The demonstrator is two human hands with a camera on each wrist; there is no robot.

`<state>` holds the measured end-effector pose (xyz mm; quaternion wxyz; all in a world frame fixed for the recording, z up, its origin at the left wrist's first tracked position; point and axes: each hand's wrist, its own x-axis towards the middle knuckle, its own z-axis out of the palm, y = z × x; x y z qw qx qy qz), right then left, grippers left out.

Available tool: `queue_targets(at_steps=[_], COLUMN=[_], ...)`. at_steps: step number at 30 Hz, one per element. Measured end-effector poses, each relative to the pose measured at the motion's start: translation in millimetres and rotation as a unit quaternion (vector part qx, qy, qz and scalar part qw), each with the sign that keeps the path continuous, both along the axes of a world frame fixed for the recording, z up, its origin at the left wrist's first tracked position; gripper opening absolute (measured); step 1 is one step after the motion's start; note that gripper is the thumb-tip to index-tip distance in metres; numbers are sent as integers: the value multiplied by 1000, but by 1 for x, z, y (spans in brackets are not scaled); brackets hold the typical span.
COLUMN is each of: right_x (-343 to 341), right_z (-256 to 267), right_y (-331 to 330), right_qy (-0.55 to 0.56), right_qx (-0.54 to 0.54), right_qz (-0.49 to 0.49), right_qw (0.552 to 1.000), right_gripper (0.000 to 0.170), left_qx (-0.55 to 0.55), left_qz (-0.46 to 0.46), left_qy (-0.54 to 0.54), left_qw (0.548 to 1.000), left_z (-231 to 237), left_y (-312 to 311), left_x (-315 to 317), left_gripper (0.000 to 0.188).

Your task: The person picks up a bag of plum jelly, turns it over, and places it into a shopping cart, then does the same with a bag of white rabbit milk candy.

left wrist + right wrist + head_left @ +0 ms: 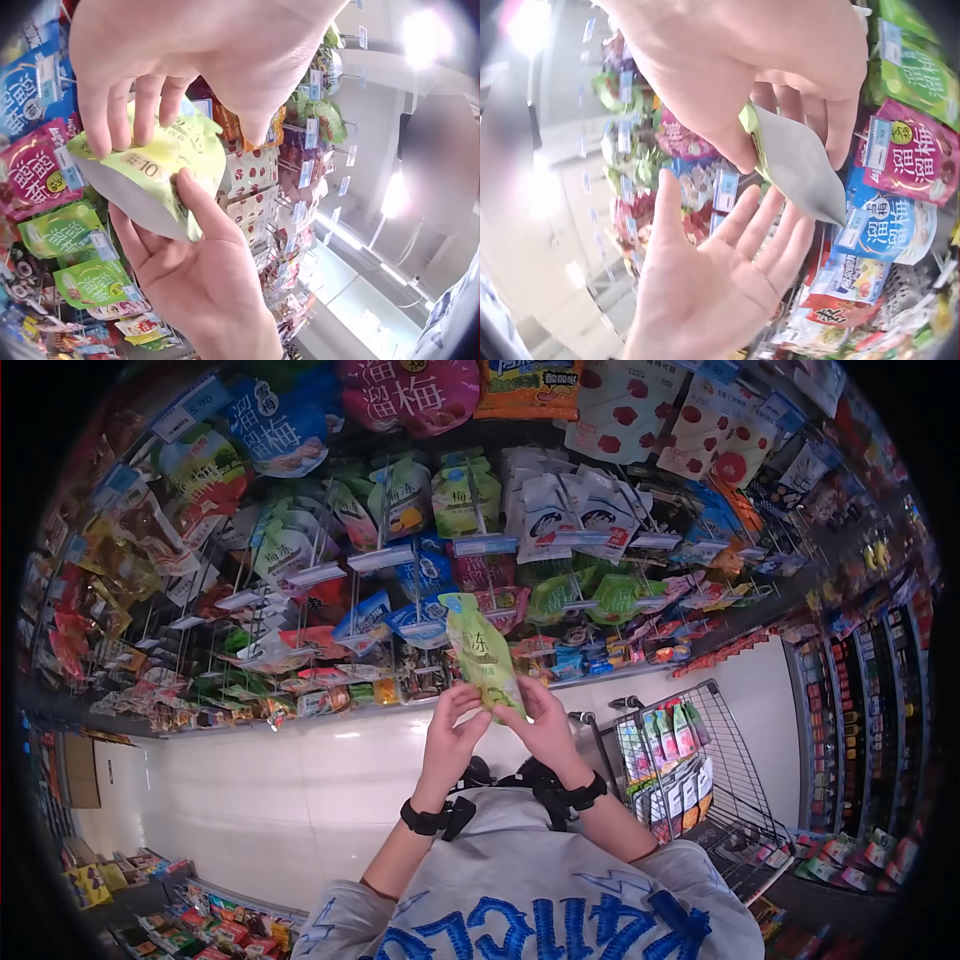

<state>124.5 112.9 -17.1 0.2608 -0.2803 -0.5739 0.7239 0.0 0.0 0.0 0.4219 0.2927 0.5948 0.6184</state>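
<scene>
A light green jelly pouch (478, 645) with printed characters is held up in front of the shelf, its grey gusseted bottom turned to both wrist cameras. My right hand (545, 722) pinches its lower end, thumb (201, 201) on one face and fingers behind. My left hand (456, 728) is at the other side; in the right wrist view the left palm (705, 289) faces the camera, with fairly straight fingers reaching to the pouch's edge. Similar green pouches (467, 495) hang on the rack beyond.
Hooks full of snack bags, such as a blue bag (280, 425) and a pink bag (412, 395), fill the rack ahead, with price tags (380, 557) sticking out. A wire shopping cart (745, 765) holding several pouches (672, 730) stands at my right. Pale floor (250, 790) lies below.
</scene>
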Motion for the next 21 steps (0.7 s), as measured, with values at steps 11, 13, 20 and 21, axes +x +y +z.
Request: queue_targets(at_steps=[11,13,20,21], right_x=[-1,-3,6,7], right_z=[39,40,25,26], right_y=[-18,-17,3,1], right_qy=[-91,-89,59,59], right_qx=[485,519,-15,-14], right_qz=[-6,-19,19,20], right_qw=[870,850,998,998], right_gripper=[60,63,52,52], left_qx=[95,116,139,140], left_qz=[99,97,67,67], left_qy=[-258,-319,-306,-306], left_qw=[957,936,940,939], left_z=[-10,-2,8,8], left_y=[5,1,-12,-12], left_x=[-5,-9,-10,-11], left_gripper=[44,42,40,40])
